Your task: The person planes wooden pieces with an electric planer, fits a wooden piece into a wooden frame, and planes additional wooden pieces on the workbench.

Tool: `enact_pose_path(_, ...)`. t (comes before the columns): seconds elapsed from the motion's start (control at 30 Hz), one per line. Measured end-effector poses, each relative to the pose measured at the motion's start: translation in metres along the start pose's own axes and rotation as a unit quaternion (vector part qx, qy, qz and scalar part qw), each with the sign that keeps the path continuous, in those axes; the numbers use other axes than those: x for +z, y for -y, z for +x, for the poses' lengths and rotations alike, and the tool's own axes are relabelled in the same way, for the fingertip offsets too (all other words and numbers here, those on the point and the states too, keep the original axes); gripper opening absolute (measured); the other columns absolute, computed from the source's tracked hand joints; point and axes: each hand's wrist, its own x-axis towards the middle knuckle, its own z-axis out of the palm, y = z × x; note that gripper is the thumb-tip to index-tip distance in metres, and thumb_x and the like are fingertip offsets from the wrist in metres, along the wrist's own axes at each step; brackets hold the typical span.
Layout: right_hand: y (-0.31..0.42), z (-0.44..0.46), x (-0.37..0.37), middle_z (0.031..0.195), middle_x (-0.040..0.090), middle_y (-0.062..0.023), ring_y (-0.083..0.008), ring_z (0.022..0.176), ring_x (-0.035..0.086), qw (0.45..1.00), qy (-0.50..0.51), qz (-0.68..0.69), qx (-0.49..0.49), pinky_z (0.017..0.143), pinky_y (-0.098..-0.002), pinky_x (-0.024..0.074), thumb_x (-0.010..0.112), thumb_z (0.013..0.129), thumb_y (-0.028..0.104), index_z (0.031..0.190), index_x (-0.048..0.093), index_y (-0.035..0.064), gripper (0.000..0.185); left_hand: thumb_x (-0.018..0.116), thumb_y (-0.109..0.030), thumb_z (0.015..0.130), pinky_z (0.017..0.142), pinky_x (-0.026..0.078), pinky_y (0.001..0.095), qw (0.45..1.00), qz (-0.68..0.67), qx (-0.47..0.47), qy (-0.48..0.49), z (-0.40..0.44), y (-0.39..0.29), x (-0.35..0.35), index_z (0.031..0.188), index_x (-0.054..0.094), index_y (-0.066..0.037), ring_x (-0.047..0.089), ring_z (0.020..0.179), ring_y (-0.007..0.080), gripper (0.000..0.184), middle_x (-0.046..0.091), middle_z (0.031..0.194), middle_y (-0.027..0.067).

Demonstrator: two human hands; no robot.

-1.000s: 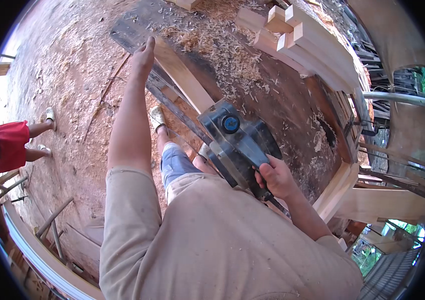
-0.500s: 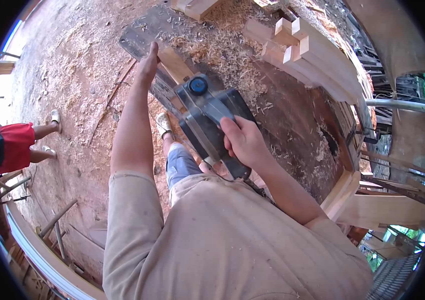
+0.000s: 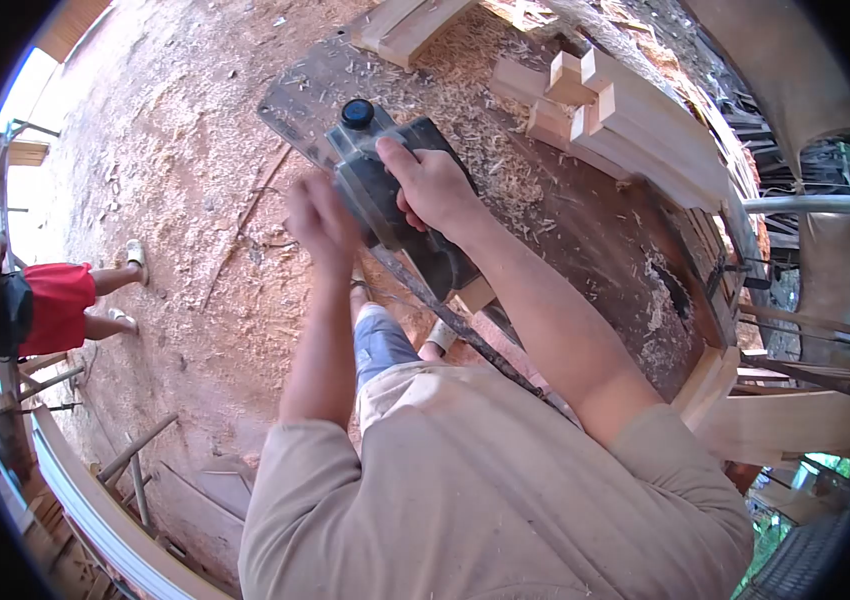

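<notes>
One dark power planer [image 3: 377, 202] is sitting near 12 o'clock in my head view, over a pale wooden piece [image 3: 475, 293] whose end is showing behind it, towards 5 o'clock. My right hand [image 3: 437, 190] is closing around the top handle, thumb lying along it. My left hand [image 3: 325, 218] is blurring beside the tool's flank on the 9 o'clock side, fingers seeming partly curled; I cannot tell how far open it is, or whether it is touching anything.

I am judging the planer heavy and rigid, its weight calling for the rear handle and steadying at the round front knob [image 3: 357, 113]. The wood is looking light and stiff, its shaving-dusted face probably slick.

Outward, shavings [image 3: 515, 165] are littering the dark bench [image 3: 605, 290], notched timbers [image 3: 655, 135] are resting between 1 and 2 o'clock, and a person in red shorts [image 3: 55, 308] is standing at 9.
</notes>
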Motion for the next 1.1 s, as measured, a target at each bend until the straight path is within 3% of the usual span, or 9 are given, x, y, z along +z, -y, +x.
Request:
enact_pose_path(0.1,0.001,0.003,-0.001,0.053,0.052,-0.0044,-0.0135,0.040,0.051,1.000,0.005,0.009,-0.001,0.038,-0.0287,0.0397,0.058,0.092,0.057,0.076,0.061,-0.0029,0.062,0.076,-0.009,0.060,0.061,0.049,0.0389,0.911,-0.148,0.250,0.294,-0.089,-0.048,-0.010,0.069,0.058,-0.011,0.059,0.065,0.0273,0.020,0.060,0.075,0.0086)
enact_pose_path(0.13,-0.001,0.004,-0.001,0.052,0.052,-0.0039,-0.0134,0.039,0.051,1.000,0.006,0.025,0.007,0.037,-0.0286,0.0389,0.058,0.092,0.057,0.075,0.061,-0.0027,0.062,0.073,-0.007,0.064,0.065,0.052,0.0398,0.851,-0.284,0.246,0.367,-0.115,-0.051,0.004,0.072,0.063,-0.010,0.062,0.070,0.0293,0.014,0.063,0.078,0.0102)
enact_pose_path(0.2,-0.001,0.008,0.001,0.052,0.051,-0.0034,-0.0124,0.039,0.049,0.999,0.010,0.033,0.016,0.036,-0.0279,0.0369,0.057,0.094,0.056,0.080,0.059,-0.0009,0.059,0.068,-0.013,0.076,0.073,0.053,0.0440,0.808,-0.186,0.166,0.534,-0.131,-0.078,0.015,0.093,0.069,-0.005,0.065,0.082,0.0353,0.019,0.066,0.090,0.0139)
enact_pose_path(0.23,-0.001,0.010,0.002,0.053,0.051,-0.0034,-0.0115,0.038,0.047,0.999,0.013,0.025,0.019,0.035,-0.0272,0.0357,0.055,0.095,0.056,0.084,0.058,0.0006,0.057,0.071,-0.018,0.074,0.070,0.053,0.0450,0.845,-0.227,0.225,0.429,-0.147,-0.070,0.040,0.096,0.070,-0.007,0.065,0.079,0.0374,0.025,0.069,0.087,0.0150)
enact_pose_path(0.3,0.001,0.012,0.003,0.053,0.051,-0.0027,-0.0117,0.038,0.047,0.999,0.008,0.021,0.027,0.035,-0.0278,0.0361,0.054,0.095,0.057,0.081,0.056,0.0030,0.056,0.072,-0.029,0.078,0.085,0.052,0.0487,0.751,-0.129,0.163,0.626,-0.186,-0.031,0.061,0.115,0.066,-0.009,0.062,0.104,0.0378,0.043,0.066,0.113,0.0183)
enact_pose_path(0.57,0.034,0.049,0.023,0.053,0.052,-0.0040,-0.0139,0.037,0.049,0.999,-0.023,-0.028,0.017,0.035,-0.0292,0.0382,0.055,0.093,0.058,0.076,0.058,-0.0004,0.061,0.068,-0.049,0.078,0.119,0.017,0.0552,0.739,-0.069,0.193,0.642,-0.160,-0.053,0.046,0.120,0.069,-0.008,0.034,0.141,0.0362,0.058,0.051,0.142,0.0171)
enact_pose_path(1.0,0.047,0.122,0.046,0.056,0.053,-0.0038,-0.0119,0.039,0.048,0.996,0.037,0.031,-0.080,0.034,-0.0289,0.0366,0.059,0.092,0.057,0.081,0.059,0.0027,0.055,0.072,-0.042,0.079,0.112,0.029,0.0513,0.747,-0.181,0.202,0.606,-0.150,-0.047,0.051,0.107,0.071,-0.006,0.047,0.129,0.0345,0.046,0.064,0.118,0.0158)
enact_pose_path(1.07,0.037,0.096,0.034,0.057,0.054,-0.0033,-0.0114,0.040,0.049,0.996,0.026,0.033,-0.073,0.036,-0.0281,0.0370,0.059,0.094,0.054,0.087,0.060,0.0027,0.052,0.074,-0.026,0.082,0.087,0.051,0.0432,0.786,-0.242,0.028,0.568,-0.137,-0.051,0.029,0.105,0.070,-0.003,0.063,0.099,0.0376,0.033,0.067,0.102,0.0179)
enact_pose_path(1.1,0.037,0.079,0.025,0.057,0.054,-0.0032,-0.0115,0.040,0.049,0.996,0.013,0.036,-0.083,0.036,-0.0276,0.0372,0.059,0.094,0.054,0.088,0.060,0.0023,0.052,0.073,-0.020,0.080,0.074,0.052,0.0432,0.850,-0.268,0.072,0.448,-0.121,-0.057,0.010,0.095,0.069,-0.005,0.065,0.088,0.0361,0.022,0.068,0.094,0.0147)
